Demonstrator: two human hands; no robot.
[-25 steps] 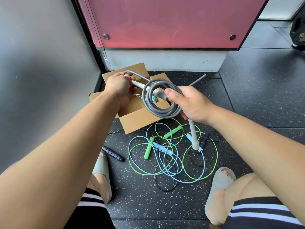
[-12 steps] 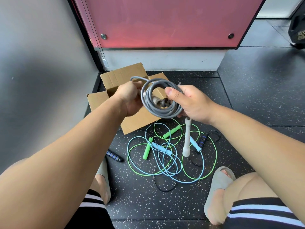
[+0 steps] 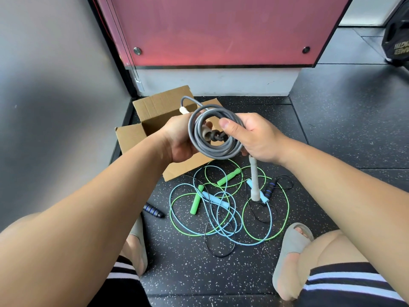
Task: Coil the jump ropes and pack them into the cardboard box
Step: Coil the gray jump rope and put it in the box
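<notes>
**Grey rope coil gripped in both hands, centre frame**

We see the right thumb (image 3: pixel 228 127) pressed flat on the upper right of the coiled grey jump rope (image 3: pixel 218 152). The other fingers of the right hand (image 3: pixel 256 140) are wrapped behind the strands, so that hand is clamped on the coil. The left hand (image 3: pixel 177 140) grips the coil's left side. One fingertip shows through the ring; the rest are curled out of sight behind the strands.

Inside the ring sit a knot of grey cord and a beige handle end. We cannot tell how they are threaded. One pale handle (image 3: pixel 254 185) hangs straight down below the right hand. A white tip of the second handle (image 3: pixel 183 110) pokes out at the coil's upper left.

Behind the hands is the open cardboard box (image 3: pixel 159 106), flaps up, at centre left. The hands and coil cover most of its opening, so its contents are hidden.

Below, at lower centre, the green rope (image 3: pixel 229 176), light-blue rope (image 3: pixel 215 199) and thin black rope (image 3: pixel 153 210) lie loose and tangled on the speckled floor (image 3: pixel 332 134). It is hard to follow which cord crosses over which.

Two grey slippers (image 3: pixel 290 247) are at the bottom, the left one half hidden by the forearm. A pink panel (image 3: pixel 221 29) fills the top. A dark bag (image 3: pixel 397 41) is cut off at upper right.
</notes>
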